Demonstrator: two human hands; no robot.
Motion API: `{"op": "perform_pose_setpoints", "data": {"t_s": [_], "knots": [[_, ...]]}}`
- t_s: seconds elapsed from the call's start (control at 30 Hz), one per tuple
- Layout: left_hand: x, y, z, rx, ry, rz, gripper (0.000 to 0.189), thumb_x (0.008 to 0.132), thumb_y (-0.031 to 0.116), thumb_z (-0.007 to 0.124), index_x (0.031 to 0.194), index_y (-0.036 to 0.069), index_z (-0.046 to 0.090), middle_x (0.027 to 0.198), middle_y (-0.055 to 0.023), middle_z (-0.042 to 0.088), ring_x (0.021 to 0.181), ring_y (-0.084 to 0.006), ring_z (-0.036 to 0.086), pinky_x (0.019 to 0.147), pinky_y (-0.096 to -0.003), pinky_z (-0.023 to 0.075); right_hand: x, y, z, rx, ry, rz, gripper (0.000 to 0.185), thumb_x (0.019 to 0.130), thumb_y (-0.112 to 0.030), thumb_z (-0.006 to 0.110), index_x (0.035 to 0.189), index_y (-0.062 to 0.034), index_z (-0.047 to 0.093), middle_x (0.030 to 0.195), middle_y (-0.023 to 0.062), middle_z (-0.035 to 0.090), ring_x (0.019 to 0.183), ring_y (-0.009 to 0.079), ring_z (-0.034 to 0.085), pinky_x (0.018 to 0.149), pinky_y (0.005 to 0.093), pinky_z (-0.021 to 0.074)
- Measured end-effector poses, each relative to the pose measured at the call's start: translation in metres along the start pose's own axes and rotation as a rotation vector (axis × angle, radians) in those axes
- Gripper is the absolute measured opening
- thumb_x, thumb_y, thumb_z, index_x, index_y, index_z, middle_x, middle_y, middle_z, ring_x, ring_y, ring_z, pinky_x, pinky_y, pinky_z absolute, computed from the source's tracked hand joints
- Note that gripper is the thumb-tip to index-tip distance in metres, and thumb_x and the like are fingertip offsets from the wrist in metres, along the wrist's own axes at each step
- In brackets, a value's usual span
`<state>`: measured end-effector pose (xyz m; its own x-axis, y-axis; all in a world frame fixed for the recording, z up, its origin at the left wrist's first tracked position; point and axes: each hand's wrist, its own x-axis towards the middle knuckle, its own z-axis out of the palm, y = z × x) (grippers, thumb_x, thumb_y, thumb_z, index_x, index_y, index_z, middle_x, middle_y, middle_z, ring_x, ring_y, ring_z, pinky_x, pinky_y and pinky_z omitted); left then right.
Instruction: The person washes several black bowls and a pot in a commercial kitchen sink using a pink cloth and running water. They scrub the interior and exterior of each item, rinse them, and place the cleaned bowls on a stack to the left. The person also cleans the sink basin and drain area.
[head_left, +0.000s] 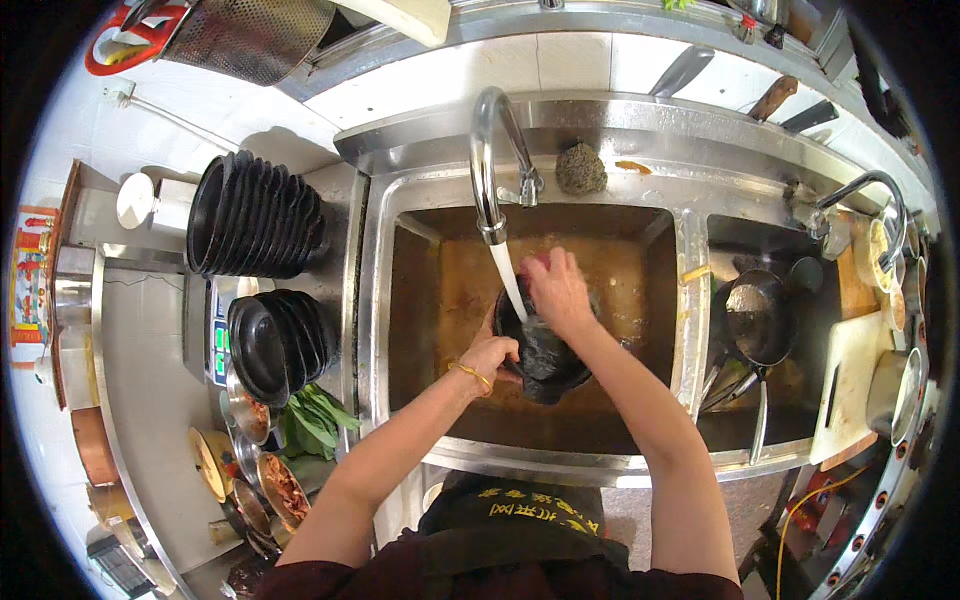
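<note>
My left hand (491, 358) grips the near-left rim of a black bowl-like dish (551, 360), tilted above the large basin of a steel sink (442, 300). My right hand (559, 292) reaches over the dish's far side, its fingers curled on a reddish pad or cloth (531, 268) that is mostly covered. A chrome faucet (486, 157) pours a stream of water (510, 281) into the dish, between my hands. Brownish liquid or staining covers the basin floor.
Stacked black dishes (247, 217) and a second, shorter stack (277, 345) stand on the left counter beside leafy greens (319, 420). A steel wool scourer (581, 169) sits behind the basin. The right basin holds a frying pan (757, 315); a white cutting board (847, 382) lies at its right edge.
</note>
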<state>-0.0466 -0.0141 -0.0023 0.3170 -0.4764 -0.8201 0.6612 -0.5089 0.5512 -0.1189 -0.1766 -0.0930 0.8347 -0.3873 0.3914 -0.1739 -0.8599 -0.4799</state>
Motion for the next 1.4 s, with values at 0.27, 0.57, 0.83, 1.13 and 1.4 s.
{"op": "perform_pose_setpoints", "data": {"t_s": [0.27, 0.57, 0.83, 1.13, 1.4], "knots": [[0.034, -0.021, -0.017, -0.1, 0.276, 0.058, 0.089, 0.064, -0.003, 0.052, 0.146, 0.025, 0.03, 0.109, -0.0099, 0.055, 0.085, -0.0247, 0.06, 0.055, -0.0478, 0.0562, -0.026, -0.037, -0.051, 0.977, -0.549, 0.984, 0.021, 0.079, -0.01, 0.058, 0.096, -0.0044, 0.069, 0.075, 0.0164, 0.069, 0.07, 0.027, 0.07, 0.064, 0.0386, 0.0563], [0.02, -0.011, -0.012, -0.032, 0.176, 0.215, 0.104, 0.066, -0.003, 0.057, 0.155, 0.025, 0.01, 0.1, -0.0091, 0.058, 0.074, -0.0203, 0.06, 0.053, -0.0394, 0.0547, -0.038, -0.022, 0.006, 0.094, -0.333, 0.411, 0.023, 0.081, -0.009, 0.061, 0.104, -0.0045, 0.064, 0.096, 0.0181, 0.061, 0.089, 0.0395, 0.058, 0.079, 0.0416, 0.0505], [0.03, -0.005, 0.003, -0.02, 0.084, 0.219, 0.097, 0.066, -0.008, 0.056, 0.151, 0.025, 0.022, 0.109, -0.0084, 0.057, 0.082, -0.0207, 0.06, 0.059, -0.0388, 0.0563, -0.005, -0.033, 0.027, 1.542, -0.332, 1.171, 0.031, 0.088, -0.031, 0.063, 0.098, -0.0018, 0.062, 0.077, 0.003, 0.061, 0.068, 0.0159, 0.056, 0.066, 0.032, 0.0457], [0.045, 0.03, -0.038, 0.08, -0.108, -0.28, 0.091, 0.08, 0.022, 0.068, 0.15, 0.014, 0.011, 0.108, -0.0127, 0.055, 0.095, -0.0284, 0.062, 0.071, -0.0521, 0.0584, -0.013, -0.034, -0.041, 0.682, -0.679, 0.131, 0.04, 0.066, -0.01, 0.061, 0.105, -0.0017, 0.062, 0.094, 0.0225, 0.064, 0.082, 0.0334, 0.065, 0.075, 0.0441, 0.0515], [0.029, 0.041, -0.038, 1.256, -0.43, 0.53, 0.037, 0.091, 0.035, 0.067, 0.102, 0.0, 0.068, 0.095, -0.0064, 0.064, 0.086, -0.0129, 0.059, 0.068, -0.0319, 0.0496, -0.008, 0.006, -0.059, 1.322, -1.09, 0.501, 0.032, 0.074, -0.022, 0.076, 0.098, -0.0033, 0.065, 0.09, 0.0021, 0.065, 0.085, 0.0141, 0.06, 0.075, 0.0312, 0.0493]]}}
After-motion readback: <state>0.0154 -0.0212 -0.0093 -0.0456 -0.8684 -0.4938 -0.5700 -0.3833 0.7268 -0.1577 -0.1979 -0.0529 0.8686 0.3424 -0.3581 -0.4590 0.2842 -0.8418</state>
